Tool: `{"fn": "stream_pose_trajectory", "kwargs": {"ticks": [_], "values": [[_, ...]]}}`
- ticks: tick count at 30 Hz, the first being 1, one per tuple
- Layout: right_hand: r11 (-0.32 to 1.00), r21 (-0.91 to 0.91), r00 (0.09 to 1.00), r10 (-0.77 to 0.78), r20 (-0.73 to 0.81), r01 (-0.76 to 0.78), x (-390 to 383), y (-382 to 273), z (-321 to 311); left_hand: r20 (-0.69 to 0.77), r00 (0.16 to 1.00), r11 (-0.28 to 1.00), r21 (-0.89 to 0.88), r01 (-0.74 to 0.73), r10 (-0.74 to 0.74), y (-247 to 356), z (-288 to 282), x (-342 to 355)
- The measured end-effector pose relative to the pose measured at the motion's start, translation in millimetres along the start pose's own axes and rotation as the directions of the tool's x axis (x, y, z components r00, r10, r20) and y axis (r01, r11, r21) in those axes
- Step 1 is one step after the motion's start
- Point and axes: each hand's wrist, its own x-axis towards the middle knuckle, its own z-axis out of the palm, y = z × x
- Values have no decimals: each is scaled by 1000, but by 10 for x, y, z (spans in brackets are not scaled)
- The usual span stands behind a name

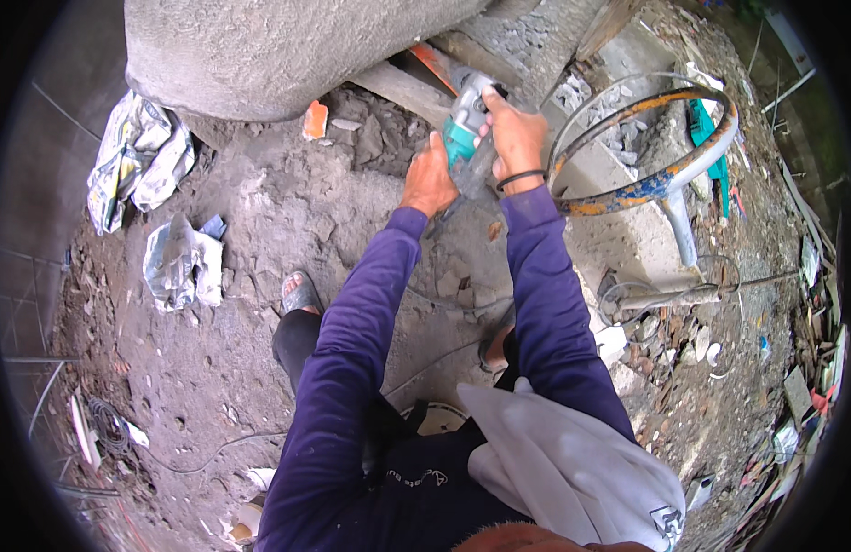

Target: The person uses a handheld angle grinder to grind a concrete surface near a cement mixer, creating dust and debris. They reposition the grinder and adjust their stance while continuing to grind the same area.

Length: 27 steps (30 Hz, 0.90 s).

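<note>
Both my hands grip an angle grinder (460, 140) with a teal body and grey metal head, held tilted at the foot of a large grey concrete form. My left hand (430, 177) wraps round the rear of the body. My right hand (517, 134), with a dark band at its wrist, is closed over the head end. Just beyond the head lies an orange-painted strip (433, 64) beside a grey beam (405, 90). Blur and my fingers hide the grinder's disc.
Right of my right hand stands a large metal ring (642, 191) with worn paint and a stem. The rounded concrete mass (278, 60) blocks the far left. Crumpled sacks (182, 262) lie on rubble-strewn ground at left. A thin cable (232, 446) runs near my feet.
</note>
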Motion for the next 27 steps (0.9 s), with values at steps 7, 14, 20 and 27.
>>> {"fn": "stream_pose_trajectory", "kwargs": {"ticks": [7,14,20,27], "values": [[992,90,995,80,60,-86,222,398,-141,-45,997,997,46,63,-61,-120,230,39],[988,130,996,85,16,-86,-257,842,-565,-16,999,995,92,31,-29,-236,533,-463],[975,215,998,57,-25,-51,-761,640,-854,13,1000,997,72,8,-9,-28,607,-945],[923,375,984,136,-112,-85,-746,1013,-915,136,990,978,208,-11,-18,-96,553,-850]]}}
